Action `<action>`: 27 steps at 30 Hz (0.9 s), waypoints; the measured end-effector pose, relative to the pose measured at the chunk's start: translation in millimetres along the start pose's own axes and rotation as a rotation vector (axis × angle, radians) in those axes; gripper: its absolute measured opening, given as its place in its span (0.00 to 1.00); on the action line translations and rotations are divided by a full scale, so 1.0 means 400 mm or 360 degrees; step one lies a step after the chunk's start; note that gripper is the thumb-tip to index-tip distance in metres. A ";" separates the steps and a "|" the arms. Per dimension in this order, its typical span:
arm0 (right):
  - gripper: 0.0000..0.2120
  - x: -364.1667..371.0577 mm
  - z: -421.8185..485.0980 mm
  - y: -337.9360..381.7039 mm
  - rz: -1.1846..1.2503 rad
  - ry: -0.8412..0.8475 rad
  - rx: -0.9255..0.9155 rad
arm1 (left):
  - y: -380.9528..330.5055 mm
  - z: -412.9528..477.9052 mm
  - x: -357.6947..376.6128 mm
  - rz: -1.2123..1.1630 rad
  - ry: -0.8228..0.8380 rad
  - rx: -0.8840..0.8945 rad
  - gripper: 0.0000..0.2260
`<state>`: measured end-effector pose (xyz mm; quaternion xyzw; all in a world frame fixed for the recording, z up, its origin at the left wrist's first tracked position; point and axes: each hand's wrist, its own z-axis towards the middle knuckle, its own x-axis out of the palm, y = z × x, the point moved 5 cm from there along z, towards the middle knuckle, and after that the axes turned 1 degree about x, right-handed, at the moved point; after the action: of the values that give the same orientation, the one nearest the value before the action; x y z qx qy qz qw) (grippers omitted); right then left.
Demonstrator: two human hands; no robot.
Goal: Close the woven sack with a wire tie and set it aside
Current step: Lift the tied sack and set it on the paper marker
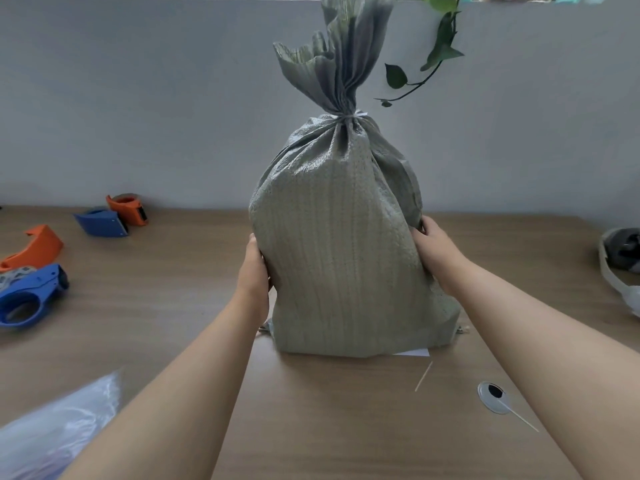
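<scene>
A grey-green woven sack (346,244) stands upright in the middle of the wooden table (173,278). Its neck is gathered and bound by a pale wire tie (349,116), with the loose top fanning upward above it. My left hand (254,268) presses flat against the sack's left side. My right hand (434,252) grips the right side, fingers wrapped toward the back. Both hands hold the sack at about mid-height.
Blue and orange tape dispensers (110,216) (31,282) lie at the left. A clear plastic bag (55,431) is at the front left. A round cable grommet (491,396) and thin sticks (423,375) sit front right. A grey wall (138,98) stands behind, with a hanging vine (440,53).
</scene>
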<state>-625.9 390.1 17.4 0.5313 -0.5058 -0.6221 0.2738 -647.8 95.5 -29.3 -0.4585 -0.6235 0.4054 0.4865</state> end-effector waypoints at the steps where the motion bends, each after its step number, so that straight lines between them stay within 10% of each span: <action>1: 0.25 -0.002 -0.005 0.004 -0.0005 -0.0002 -0.0008 | -0.002 -0.003 -0.003 0.0002 -0.0004 -0.0018 0.20; 27: 0.26 -0.039 -0.201 0.005 -0.0078 -0.0035 0.0078 | -0.049 -0.174 -0.058 0.0192 0.0025 -0.0106 0.21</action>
<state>-546.4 375.8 31.3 0.5432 -0.5108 -0.6217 0.2399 -580.7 72.5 -2.2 -0.5144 -0.6040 0.4095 0.4505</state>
